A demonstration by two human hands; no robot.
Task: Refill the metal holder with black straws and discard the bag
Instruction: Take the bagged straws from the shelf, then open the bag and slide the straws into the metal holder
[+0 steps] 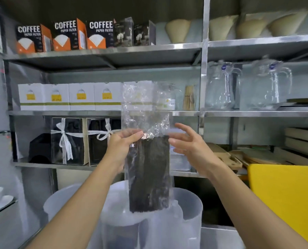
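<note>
Right now a clear plastic bag (146,141) stands up tall in the middle of the view, in front of the metal shelves (103,56). Its bottom half is packed full of black straws (148,173), and its top half is empty and crinkly. The left hand (121,146) pinches the bag on its left side, just at the top of the straws, with the thumb and fingers closed on the plastic. The right hand (189,144) is open with its fingers spread, just beside the right side of the bag; I cannot tell if it touches the plastic. Under the bag, near the person, are some see-through plastic jugs (185,209), and the bottom of the bag sits just over them. Far up on the top shelf is a row of boxes that say "COFFEE PAPER FILTER" (69,35), and to the right of them are stacks of brown paper cones (178,31). On the next shelf down are white boxes (69,96) with yellow labels on the left and glass pitchers (248,85) on the right. Lower still are black boxes tied with white ribbon (67,141). A yellow board (284,191) is on the right side, near the right arm.
</note>
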